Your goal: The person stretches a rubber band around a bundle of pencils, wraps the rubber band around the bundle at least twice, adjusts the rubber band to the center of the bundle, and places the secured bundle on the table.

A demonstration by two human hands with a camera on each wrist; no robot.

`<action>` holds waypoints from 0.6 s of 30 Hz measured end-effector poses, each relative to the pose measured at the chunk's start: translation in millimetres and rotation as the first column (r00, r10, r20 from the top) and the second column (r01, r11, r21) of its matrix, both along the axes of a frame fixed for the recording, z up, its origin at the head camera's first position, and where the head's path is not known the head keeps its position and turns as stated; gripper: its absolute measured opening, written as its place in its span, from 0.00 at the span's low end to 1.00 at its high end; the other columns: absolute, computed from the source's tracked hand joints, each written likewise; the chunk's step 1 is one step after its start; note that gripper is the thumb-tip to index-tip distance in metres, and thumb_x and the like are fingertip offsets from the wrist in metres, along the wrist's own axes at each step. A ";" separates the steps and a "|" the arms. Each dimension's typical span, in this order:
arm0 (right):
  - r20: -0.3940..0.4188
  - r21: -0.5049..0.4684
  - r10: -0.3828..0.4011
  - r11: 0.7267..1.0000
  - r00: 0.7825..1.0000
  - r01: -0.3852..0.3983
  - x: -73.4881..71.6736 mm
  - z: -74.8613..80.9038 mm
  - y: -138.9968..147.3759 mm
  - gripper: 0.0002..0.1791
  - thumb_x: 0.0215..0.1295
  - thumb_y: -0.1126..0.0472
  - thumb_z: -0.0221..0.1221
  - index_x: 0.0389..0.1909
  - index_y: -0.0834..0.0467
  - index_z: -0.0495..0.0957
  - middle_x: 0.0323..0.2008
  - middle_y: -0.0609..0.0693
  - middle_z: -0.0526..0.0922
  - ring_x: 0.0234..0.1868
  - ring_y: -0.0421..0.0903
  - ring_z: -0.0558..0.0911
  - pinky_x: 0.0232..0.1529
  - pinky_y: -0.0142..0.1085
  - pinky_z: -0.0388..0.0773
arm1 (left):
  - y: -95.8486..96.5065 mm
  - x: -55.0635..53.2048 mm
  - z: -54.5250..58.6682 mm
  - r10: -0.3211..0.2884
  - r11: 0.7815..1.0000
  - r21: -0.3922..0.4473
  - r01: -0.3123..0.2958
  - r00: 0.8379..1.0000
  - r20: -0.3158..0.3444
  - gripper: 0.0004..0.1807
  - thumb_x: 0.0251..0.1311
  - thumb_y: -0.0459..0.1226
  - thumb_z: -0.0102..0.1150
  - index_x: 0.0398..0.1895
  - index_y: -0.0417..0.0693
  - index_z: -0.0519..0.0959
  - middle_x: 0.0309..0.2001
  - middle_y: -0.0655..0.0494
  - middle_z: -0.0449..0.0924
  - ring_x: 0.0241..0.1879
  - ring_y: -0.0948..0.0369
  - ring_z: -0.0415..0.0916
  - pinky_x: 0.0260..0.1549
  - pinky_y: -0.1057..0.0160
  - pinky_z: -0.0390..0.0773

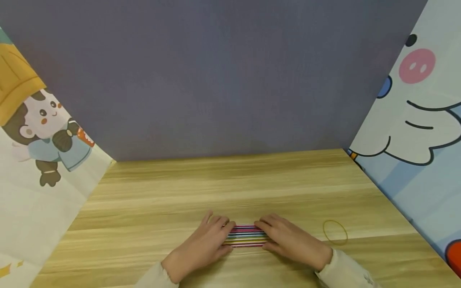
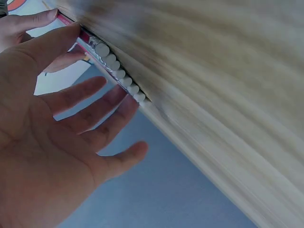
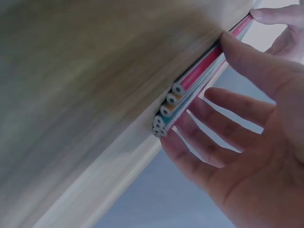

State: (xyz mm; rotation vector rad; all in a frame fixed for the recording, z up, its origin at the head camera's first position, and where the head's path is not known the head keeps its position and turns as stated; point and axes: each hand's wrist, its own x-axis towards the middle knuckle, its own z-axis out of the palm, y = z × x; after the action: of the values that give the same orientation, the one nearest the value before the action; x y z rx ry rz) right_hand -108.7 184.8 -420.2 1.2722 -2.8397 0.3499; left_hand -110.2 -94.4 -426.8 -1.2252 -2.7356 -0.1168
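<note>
Pencils (image 1: pixel 248 236) with variously coloured barrels lie side by side in a compact row at the near middle of the wood-grain tabletop (image 1: pixel 230 188), their length running left to right. Left hand (image 1: pixel 203 242): positioned at the left end of the row, pinching the pencils between thumb and fingertips across the width of the row; the little finger stands apart from them. Right hand (image 1: pixel 293 242): positioned at the right end, pinching the same row in like manner, thumb at the near edge and fingertips at the far edge. The middle section of the row is exposed between the hands.

At the left end, white eraser tips (image 2: pixel 111 61) form a line; silvery ferrules are partly visible behind them. At the right end, the flat pencil faces show dark cores (image 3: pixel 165 111) in pale rings.

A yellow rubber band (image 1: pixel 337 244) lies on the tabletop to the right of the right hand, apart from it, in an open loop. Light-coloured sleeves (image 1: pixel 342 270) cover both forearms. A grey back panel (image 1: pixel 230 80) stands behind the tabletop, flanked by cartoon-printed side panels (image 1: pixel 414 180).
</note>
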 end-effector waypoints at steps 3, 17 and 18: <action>-0.013 -0.025 0.008 1.000 1.000 -0.009 -5.5 -0.8 -2.2 0.23 0.65 0.53 0.66 0.57 0.58 0.76 0.54 0.47 0.77 0.53 0.43 0.76 0.51 0.40 0.81 | 1.6 -4.1 -0.2 -0.001 0.999 -0.033 0.001 1.000 -0.021 0.27 0.61 0.52 0.67 0.58 0.47 0.76 0.54 0.52 0.78 0.54 0.54 0.75 0.59 0.44 0.75; -0.022 -0.004 -0.022 1.000 1.000 0.022 -15.9 -0.2 -23.5 0.12 0.47 0.68 0.65 0.30 0.53 0.73 0.27 0.39 0.69 0.26 0.36 0.65 0.25 0.27 0.65 | 22.8 -14.4 -3.2 -0.043 0.994 -0.105 0.036 0.997 -0.065 0.18 0.49 0.38 0.66 0.46 0.50 0.77 0.33 0.58 0.78 0.35 0.60 0.78 0.34 0.61 0.78; -0.028 -0.002 -0.020 1.000 0.999 0.020 -16.1 -0.9 -24.0 0.12 0.47 0.68 0.65 0.29 0.53 0.73 0.26 0.39 0.69 0.26 0.36 0.65 0.25 0.27 0.66 | 24.6 -14.3 -3.9 -0.039 0.993 -0.113 0.031 0.997 -0.068 0.17 0.50 0.38 0.67 0.45 0.50 0.77 0.32 0.59 0.79 0.34 0.60 0.78 0.33 0.62 0.77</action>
State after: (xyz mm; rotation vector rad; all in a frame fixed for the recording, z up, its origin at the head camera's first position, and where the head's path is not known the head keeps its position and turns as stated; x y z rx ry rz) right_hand -124.8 160.8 -421.1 1.2375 -2.8267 0.3310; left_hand -124.5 -69.8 -430.8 -1.2800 -2.6940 0.0755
